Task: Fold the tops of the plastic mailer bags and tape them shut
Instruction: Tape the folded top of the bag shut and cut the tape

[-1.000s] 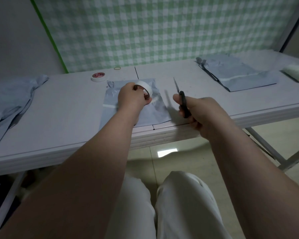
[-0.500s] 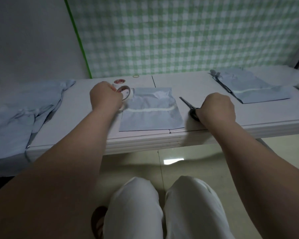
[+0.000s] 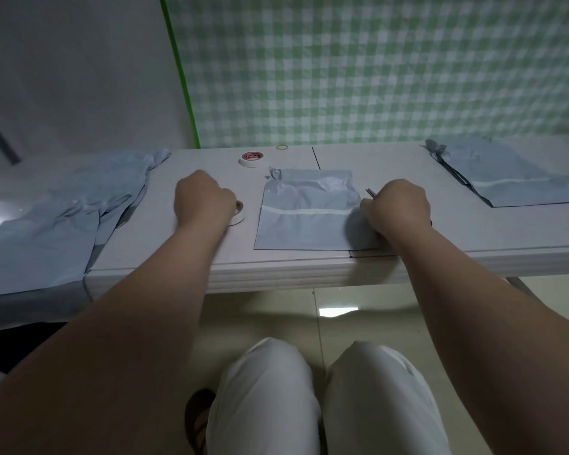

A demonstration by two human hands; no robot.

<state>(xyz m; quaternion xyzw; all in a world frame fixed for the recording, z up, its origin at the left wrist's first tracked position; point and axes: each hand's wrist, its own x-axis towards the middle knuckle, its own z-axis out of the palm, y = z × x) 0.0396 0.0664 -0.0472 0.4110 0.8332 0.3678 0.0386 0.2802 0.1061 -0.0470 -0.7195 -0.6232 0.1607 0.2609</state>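
Observation:
A grey mailer bag lies flat on the white table in front of me, its top folded down and a strip of white tape across the fold. My left hand holds a white tape roll on the table just left of the bag. My right hand grips dark scissors at the bag's right edge; only the blade tips show past my knuckles.
A pile of loose grey mailer bags covers the table's left end. Taped bags are stacked at the right. A second tape roll with a red core and a rubber band lie at the back.
My left hand carried the tape roll off the bag, leftward and down to the table. My right hand lowered the scissors to the bag's right edge. The camera tilted lower.

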